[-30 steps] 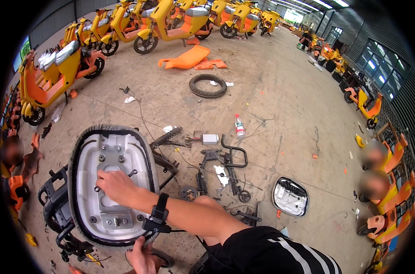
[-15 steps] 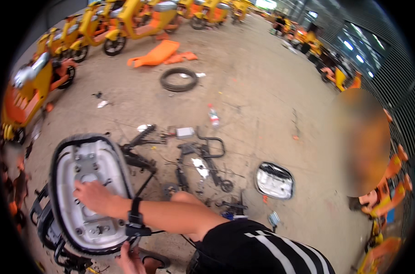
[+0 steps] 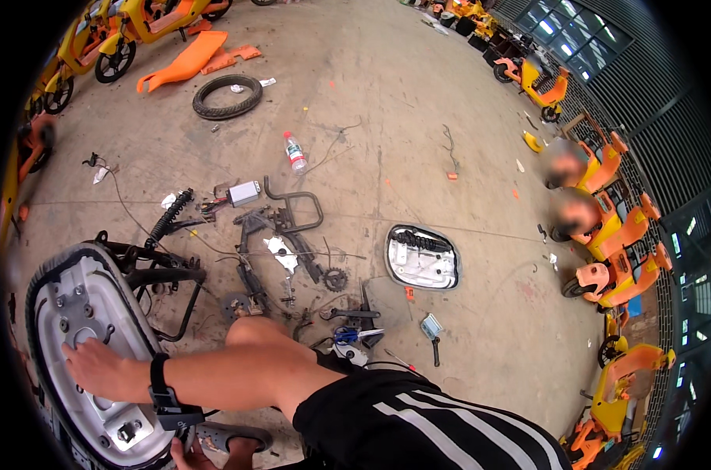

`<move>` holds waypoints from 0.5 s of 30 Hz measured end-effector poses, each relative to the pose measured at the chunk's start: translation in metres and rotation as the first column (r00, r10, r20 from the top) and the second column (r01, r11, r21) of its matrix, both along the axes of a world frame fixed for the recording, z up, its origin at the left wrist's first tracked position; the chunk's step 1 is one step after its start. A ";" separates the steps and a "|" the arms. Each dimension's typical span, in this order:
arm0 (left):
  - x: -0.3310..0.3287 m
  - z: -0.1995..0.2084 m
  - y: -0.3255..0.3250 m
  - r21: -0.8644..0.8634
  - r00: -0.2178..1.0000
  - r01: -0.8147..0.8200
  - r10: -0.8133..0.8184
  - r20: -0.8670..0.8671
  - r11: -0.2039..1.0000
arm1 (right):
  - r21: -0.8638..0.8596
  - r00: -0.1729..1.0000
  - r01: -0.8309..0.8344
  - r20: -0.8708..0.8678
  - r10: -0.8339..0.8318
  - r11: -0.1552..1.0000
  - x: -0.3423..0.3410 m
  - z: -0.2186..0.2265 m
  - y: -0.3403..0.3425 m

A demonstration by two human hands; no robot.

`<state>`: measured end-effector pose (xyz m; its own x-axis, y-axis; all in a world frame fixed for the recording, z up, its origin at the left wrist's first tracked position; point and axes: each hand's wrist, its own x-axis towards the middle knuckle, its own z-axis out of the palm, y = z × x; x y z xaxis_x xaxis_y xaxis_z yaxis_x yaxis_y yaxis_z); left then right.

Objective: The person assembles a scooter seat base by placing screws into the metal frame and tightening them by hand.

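Note:
An upturned scooter seat [image 3: 140, 329] lies at the lower left, showing its pale underside with metal fittings and a dark rim. My right hand [image 3: 97, 370] reaches across to the middle of that underside. Its fingers are curled, and whatever is under them is hidden. At the seat's near right edge is my left hand [image 3: 189, 454], partly cut off by the lower border, with its fingers closed on the rim. Beside the seat stands a black scooter frame [image 3: 164, 276] with a coil-spring shock absorber [image 3: 170, 219].
Frame parts, cables and a controller box [image 3: 243, 193] lie beyond my knee. A second upturned seat [image 3: 422, 270] rests to the right, near a small grey-blue part [image 3: 431, 327]. Farther off are a bottle [image 3: 294, 153], a tyre [image 3: 227, 97] and orange panels [image 3: 187, 63]. Scooters [image 3: 618, 227] line both sides.
The view has swung, so the seat and floor parts sit farther left. My right hand stays at the seat's middle and my left hand at its edge. The picture is sharper.

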<state>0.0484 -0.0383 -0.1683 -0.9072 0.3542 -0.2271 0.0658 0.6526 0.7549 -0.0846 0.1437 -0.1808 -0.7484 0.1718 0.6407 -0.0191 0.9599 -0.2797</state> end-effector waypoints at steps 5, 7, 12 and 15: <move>-0.005 -0.011 -0.003 0.052 0.985 -0.130 0.123 0.121 0.990 | -0.037 0.994 -0.090 0.058 0.092 0.995 0.007 0.008 0.005; -0.006 -0.008 0.004 0.061 0.961 -0.221 0.206 0.185 0.973 | -0.053 0.999 -0.053 0.008 0.054 0.997 0.002 0.000 0.003; 0.002 0.024 0.012 -0.349 0.995 0.095 -0.101 0.000 0.932 | -0.087 0.998 -0.058 -0.021 0.057 0.995 0.007 0.005 0.004; -0.006 -0.012 -0.012 -0.102 0.974 0.196 -0.205 -0.092 0.975 | -0.169 0.997 0.020 -0.072 -0.033 0.985 0.000 -0.002 -0.004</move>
<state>0.0428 -0.0505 -0.1807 -0.8397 0.5131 -0.1778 0.2751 0.6842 0.6754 -0.0849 0.1401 -0.1824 -0.6938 0.3008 0.6544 -0.0207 0.8999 -0.4356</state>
